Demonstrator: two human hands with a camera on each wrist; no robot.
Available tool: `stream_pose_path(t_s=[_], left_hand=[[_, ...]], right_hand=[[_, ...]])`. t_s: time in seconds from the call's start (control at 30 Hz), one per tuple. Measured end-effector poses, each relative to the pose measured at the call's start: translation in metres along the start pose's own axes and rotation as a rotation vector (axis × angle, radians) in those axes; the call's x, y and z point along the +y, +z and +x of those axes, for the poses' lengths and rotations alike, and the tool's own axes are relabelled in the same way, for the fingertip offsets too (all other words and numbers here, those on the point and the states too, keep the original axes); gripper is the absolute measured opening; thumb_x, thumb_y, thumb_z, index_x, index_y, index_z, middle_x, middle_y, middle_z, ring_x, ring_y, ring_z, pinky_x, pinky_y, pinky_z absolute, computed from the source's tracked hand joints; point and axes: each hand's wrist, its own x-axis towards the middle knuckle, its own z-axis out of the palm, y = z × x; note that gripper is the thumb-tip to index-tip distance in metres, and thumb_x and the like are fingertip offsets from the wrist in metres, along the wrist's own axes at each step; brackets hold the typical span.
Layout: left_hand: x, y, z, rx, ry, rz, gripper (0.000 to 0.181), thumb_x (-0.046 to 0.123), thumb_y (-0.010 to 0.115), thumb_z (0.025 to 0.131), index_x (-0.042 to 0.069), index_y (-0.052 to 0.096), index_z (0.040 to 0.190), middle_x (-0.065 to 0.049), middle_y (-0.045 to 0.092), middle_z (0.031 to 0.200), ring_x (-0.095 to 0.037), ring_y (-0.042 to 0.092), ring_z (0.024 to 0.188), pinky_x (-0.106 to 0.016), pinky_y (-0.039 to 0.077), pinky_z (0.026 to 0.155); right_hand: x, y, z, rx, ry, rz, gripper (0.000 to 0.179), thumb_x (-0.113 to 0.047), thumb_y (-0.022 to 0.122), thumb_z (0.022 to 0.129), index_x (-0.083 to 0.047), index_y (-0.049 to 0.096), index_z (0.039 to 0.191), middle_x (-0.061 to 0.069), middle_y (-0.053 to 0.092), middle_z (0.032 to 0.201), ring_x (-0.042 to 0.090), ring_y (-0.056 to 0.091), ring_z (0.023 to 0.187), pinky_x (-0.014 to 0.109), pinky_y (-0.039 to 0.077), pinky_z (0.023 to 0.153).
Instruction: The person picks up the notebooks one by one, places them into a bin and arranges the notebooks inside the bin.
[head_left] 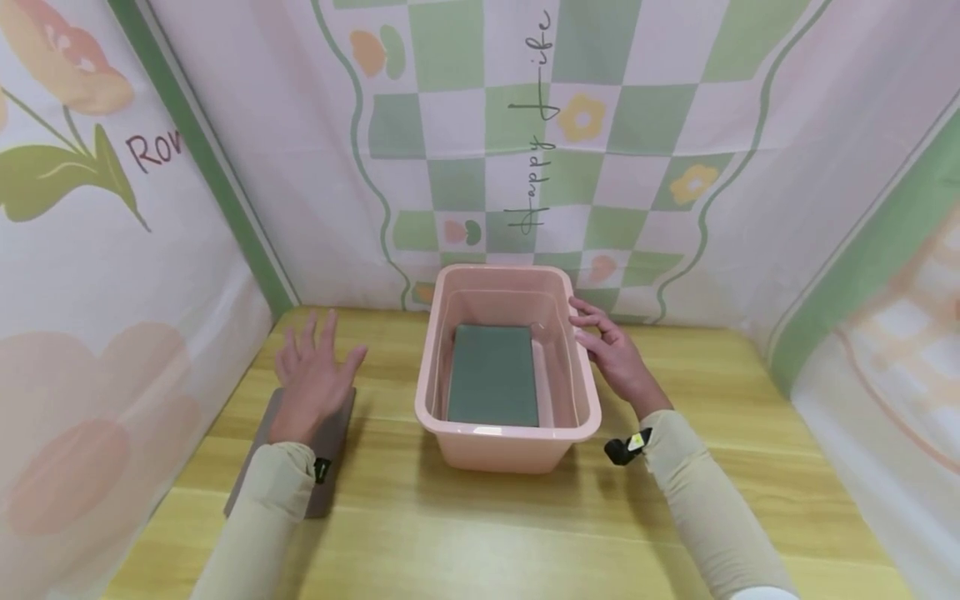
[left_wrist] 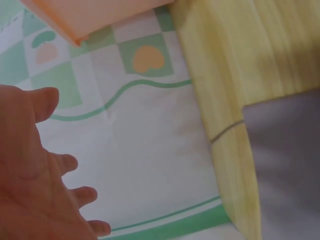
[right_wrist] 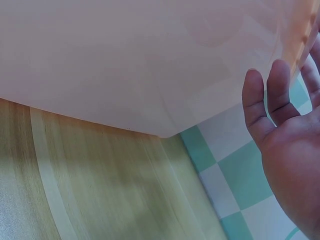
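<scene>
A pink plastic bin [head_left: 506, 450] stands in the middle of the wooden table. Flat on its floor lies a dark green rectangular thing [head_left: 492, 375] that looks like a notebook. My right hand [head_left: 618, 362] is at the bin's right side, fingertips right at the rim, fingers nearly straight in the right wrist view. To the left, my left hand [head_left: 317, 379] hovers with spread fingers over a flat grey-brown rectangular thing [head_left: 336, 437], partly hidden by the hand and sleeve. Nothing is held in the left hand, whose palm shows in the left wrist view.
Behind the wooden table [head_left: 465, 533] hangs a checkered green and white cloth [head_left: 517, 125] with "Happy Life" on it. Printed cloth walls [head_left: 187, 333] also close in the left and right sides. Dark straps sit at both wrists.
</scene>
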Motion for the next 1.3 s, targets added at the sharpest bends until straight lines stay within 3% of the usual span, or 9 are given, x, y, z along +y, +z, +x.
stream_pose_path(t_s=[0.43,0.6,0.93,1.17,1.3], left_hand=[[-0.026,0.009,-0.008,0.022,-0.045,0.023,0.082,0.067,0.028,0.103,0.020,0.007,0.166,-0.027,-0.001,0.170,-0.058,-0.009,0.153,-0.075,-0.004,0.119],[-0.037,0.013,-0.008,0.025,-0.088,0.019,0.081,0.063,0.031,0.104,0.013,0.010,0.165,-0.030,0.002,0.169,-0.059,-0.004,0.152,-0.076,0.000,0.119],[-0.053,0.021,-0.010,-0.065,-0.234,-0.007,0.085,0.062,0.034,0.104,0.013,0.002,0.165,-0.031,-0.003,0.168,-0.065,0.001,0.148,-0.080,0.006,0.115],[-0.066,0.027,-0.010,-0.111,-0.313,-0.015,0.088,0.058,0.041,0.102,0.013,0.000,0.165,-0.036,0.000,0.165,-0.070,0.016,0.140,-0.082,0.021,0.108],[-0.074,0.029,-0.012,-0.157,-0.350,-0.004,0.094,0.062,0.043,0.100,0.011,-0.003,0.165,-0.040,0.004,0.163,-0.069,0.018,0.140,-0.081,0.027,0.105]], right_hand=[[0.000,0.000,-0.001,-0.022,-0.008,0.022,0.018,-0.010,0.059,0.103,-0.013,0.069,0.118,-0.003,0.039,0.160,0.002,0.057,0.127,0.018,0.058,0.085],[0.000,-0.001,0.000,-0.015,-0.008,0.006,0.019,-0.009,0.057,0.104,-0.011,0.068,0.119,0.000,0.038,0.162,0.002,0.057,0.128,0.019,0.058,0.086],[0.000,-0.001,-0.001,-0.009,-0.002,0.015,0.018,-0.010,0.058,0.104,-0.014,0.068,0.117,-0.001,0.038,0.161,0.002,0.056,0.128,0.020,0.058,0.086],[0.001,0.000,0.000,-0.002,-0.006,0.021,0.017,-0.011,0.058,0.104,-0.015,0.069,0.117,-0.005,0.040,0.159,0.001,0.056,0.129,0.019,0.058,0.087],[0.000,0.001,-0.001,-0.002,-0.002,0.024,0.017,-0.011,0.059,0.104,-0.016,0.069,0.116,-0.005,0.039,0.160,0.001,0.054,0.130,0.019,0.058,0.088]])
